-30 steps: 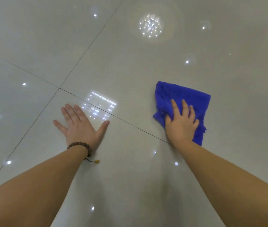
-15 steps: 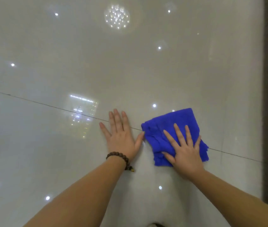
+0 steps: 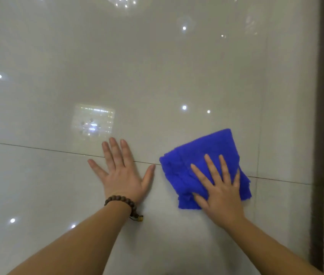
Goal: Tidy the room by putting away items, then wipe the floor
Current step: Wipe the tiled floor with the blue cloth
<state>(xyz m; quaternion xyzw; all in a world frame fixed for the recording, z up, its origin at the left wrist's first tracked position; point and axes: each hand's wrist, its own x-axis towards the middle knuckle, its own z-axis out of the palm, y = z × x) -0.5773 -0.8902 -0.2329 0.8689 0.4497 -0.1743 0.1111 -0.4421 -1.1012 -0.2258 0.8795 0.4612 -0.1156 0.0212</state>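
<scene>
Both hands sit much as they did half a second ago, only the blue cloth (image 3: 200,167) and the hand on it have slid a little to the right, so a narrow strip of bare tile now shows between the cloth's left edge and the thumb of the left hand (image 3: 122,173), where they were nearly touching. Right hand (image 3: 219,193) lies flat on the near half of the cloth, fingers spread and straight, pressing it down on the glossy floor (image 3: 157,76) rather than pinching it; that grip is a flat press, nothing curled. Left hand is likewise spread, palm down on the bare tile just left of the cloth, propping the person up, a beaded bracelet (image 3: 121,201) on its wrist. Folded into a rough rectangle, the cloth runs with its long axis from near-left to far-right, lying across the thin grout line (image 3: 38,148) that runs left to right under both hands. Most of the cloth lies beyond the right fingertips and to their left. Off to the right a dark strip (image 3: 319,135) runs near to far along a pale edge, perhaps a wall base or door frame, with a band of unwiped-looking tile between it and the cloth. I judge the tidying is past and the wiping is under way; the next stroke likely carries the cloth on toward that dark strip or out to the far tile, and the right hand, already on top of it, is the one to drive it.
</scene>
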